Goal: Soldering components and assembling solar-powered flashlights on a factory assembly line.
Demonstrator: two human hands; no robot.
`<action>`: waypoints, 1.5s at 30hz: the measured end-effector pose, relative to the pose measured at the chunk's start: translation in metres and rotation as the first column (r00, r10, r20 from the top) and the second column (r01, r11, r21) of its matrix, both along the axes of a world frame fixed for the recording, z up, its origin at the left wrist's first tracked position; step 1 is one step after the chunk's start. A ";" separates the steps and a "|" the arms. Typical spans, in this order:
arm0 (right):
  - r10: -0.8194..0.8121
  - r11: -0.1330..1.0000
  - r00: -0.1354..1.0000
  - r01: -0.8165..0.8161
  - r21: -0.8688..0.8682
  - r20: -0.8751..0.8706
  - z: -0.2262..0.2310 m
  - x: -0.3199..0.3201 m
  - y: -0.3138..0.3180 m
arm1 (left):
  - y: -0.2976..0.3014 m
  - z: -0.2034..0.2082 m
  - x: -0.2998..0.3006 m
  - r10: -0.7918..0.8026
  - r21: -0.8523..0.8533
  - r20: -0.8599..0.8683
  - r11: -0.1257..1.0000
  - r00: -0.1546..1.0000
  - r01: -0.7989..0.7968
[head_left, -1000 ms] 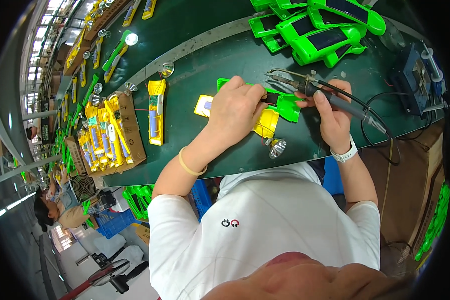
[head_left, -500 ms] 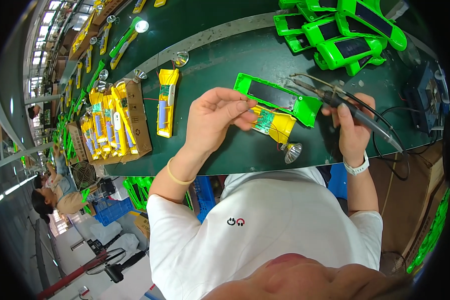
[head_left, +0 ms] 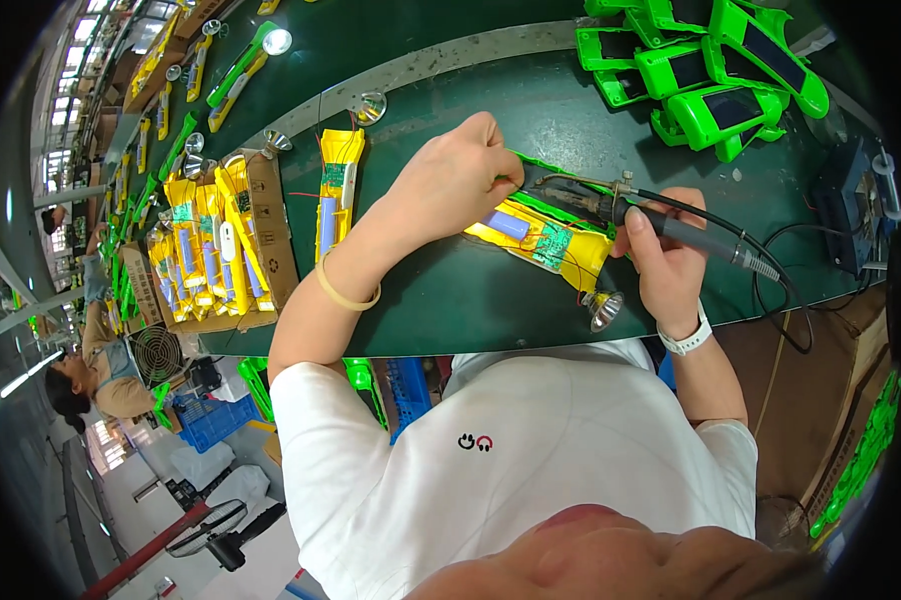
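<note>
Gripping soldering iron [head_left: 683,230] in right hand [head_left: 671,272]; cannot tell whether pinching with left hand [head_left: 453,180] at green shell [head_left: 559,213]. Now tilted, no longer flat, behind yellow lamp body [head_left: 577,262] on counter [head_left: 441,300], showing less inside.

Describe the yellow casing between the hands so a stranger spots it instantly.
On the dark green table, look just beyond the white shirt, between the left hand and right hand. The yellow casing lies slanted there. Unlike the neighbouring casing beside the cardboard box, its silver reflector sits at the end nearest the shirt.
</note>
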State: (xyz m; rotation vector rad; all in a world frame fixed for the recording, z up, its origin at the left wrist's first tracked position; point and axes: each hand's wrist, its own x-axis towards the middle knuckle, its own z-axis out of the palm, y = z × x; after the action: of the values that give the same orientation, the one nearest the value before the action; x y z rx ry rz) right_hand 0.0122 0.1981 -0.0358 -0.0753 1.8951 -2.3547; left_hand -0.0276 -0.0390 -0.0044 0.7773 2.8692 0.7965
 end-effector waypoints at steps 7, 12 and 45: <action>0.035 0.998 0.998 -0.032 0.063 -0.056 -0.004 -0.003 -0.003 | 0.000 0.003 -0.005 -0.069 -0.052 0.022 0.996 0.997 0.071; -0.002 0.998 0.999 0.005 0.059 -0.045 0.003 -0.004 -0.010 | 0.002 0.005 -0.008 -0.105 -0.123 0.017 0.987 0.994 0.106; -0.319 0.939 0.929 0.283 -0.194 -0.186 -0.002 0.019 0.071 | 0.010 0.012 -0.028 -0.255 -0.197 -0.179 0.955 0.950 0.220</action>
State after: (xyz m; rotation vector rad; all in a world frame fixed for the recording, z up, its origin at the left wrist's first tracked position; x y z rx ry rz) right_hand 0.0308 0.2692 -0.0383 -0.0584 1.9183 -2.8125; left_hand -0.0554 -0.0290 0.0071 1.2154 2.8836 0.4522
